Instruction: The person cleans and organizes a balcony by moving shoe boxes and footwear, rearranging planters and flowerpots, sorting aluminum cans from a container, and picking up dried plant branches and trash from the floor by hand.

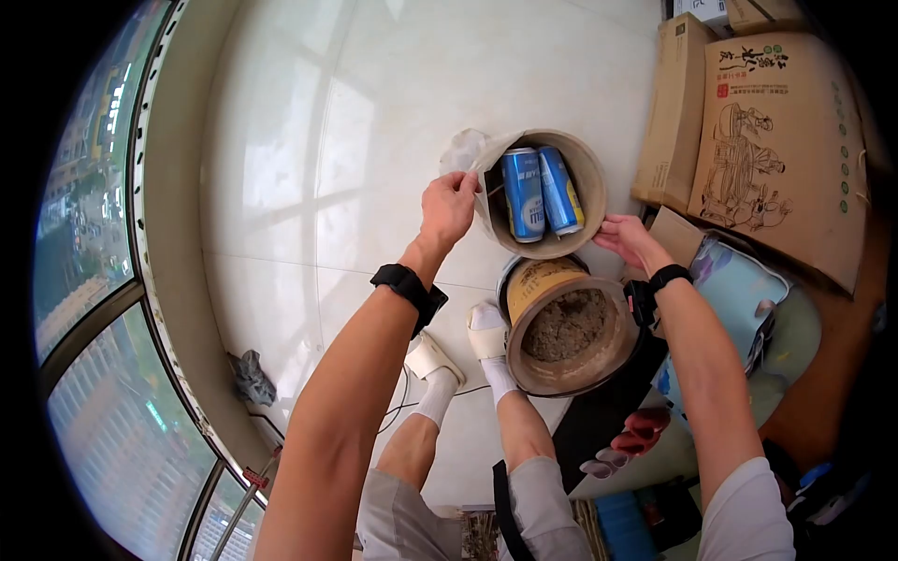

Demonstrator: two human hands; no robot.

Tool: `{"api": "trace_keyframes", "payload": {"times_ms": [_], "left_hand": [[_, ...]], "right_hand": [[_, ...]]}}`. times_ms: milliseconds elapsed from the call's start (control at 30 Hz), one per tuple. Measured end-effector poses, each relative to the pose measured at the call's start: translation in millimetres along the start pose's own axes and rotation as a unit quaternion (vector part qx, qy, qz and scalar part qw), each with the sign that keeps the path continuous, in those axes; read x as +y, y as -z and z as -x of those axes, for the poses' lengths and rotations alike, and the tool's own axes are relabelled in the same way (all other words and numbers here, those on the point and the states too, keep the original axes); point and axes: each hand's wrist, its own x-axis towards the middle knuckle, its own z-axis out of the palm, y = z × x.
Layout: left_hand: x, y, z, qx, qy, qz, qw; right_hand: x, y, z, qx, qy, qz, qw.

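A round bin (592, 166) with a light liner holds two blue cans, one can (523, 196) on the left and the other can (561, 190) leaning beside it. My left hand (447, 208) is closed, thumb and fingers pinching the translucent plastic bag (477, 150) at the bin's left rim. On the lower right side, my right hand (629, 239) grips the bin's edge with its fingers. Just below the bin stands a bucket (526, 369) with grey-brown, soil-like material (567, 327) inside.
Cardboard boxes (781, 140) line the right side. A light blue bag (739, 290) lies below them. Red slippers (642, 430) sit near my legs. A thin cable (402, 406) runs by my feet. Windows (94, 187) are at left, with a crumpled grey bag (251, 377) by the wall.
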Motion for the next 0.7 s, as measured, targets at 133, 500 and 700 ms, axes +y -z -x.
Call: {"api": "trace_keyframes", "payload": {"times_ms": [133, 500, 700], "left_hand": [[1.9, -9.2, -4.6, -0.015, 0.007, -0.013, 1.000], [-10.8, -39.6, 14.3, -0.014, -0.059, -0.062, 0.996], [-15.6, -49.2, 13.3, -0.046, -0.032, -0.054, 0.997]], "right_hand": [[12.1, 4.5, -14.6, 0.077, 0.019, 0.033, 0.996], [5.8, 10.6, -21.8, 0.142, -0.004, 0.119, 0.983], [-13.9, 13.2, 39.3, 0.130, 0.069, -0.044, 0.988]]}}
